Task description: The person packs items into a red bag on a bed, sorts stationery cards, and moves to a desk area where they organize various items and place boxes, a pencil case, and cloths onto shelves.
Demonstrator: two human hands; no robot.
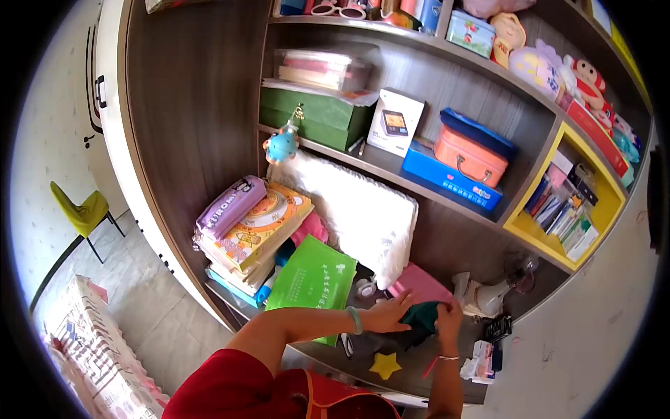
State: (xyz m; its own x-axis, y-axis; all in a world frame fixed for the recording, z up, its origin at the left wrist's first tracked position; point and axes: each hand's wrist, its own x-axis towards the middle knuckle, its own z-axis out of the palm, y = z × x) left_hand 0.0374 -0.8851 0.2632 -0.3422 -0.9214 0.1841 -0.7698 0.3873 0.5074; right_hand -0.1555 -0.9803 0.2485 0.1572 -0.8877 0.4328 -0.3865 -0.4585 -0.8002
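We see the dark green cloth [421, 316] between our hands, its long axis hard to tell (it's bunched up). Our right hand [449, 322] pinches its right edge; our left hand [388, 315] lies against its left side, grip unclear.

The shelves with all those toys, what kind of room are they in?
It looks like a child's bedroom or study corner, though I can't be sure. The clues are the stuffed toys up high, the purple KUROMI pouch, and what seems to be a bed at the lower left.
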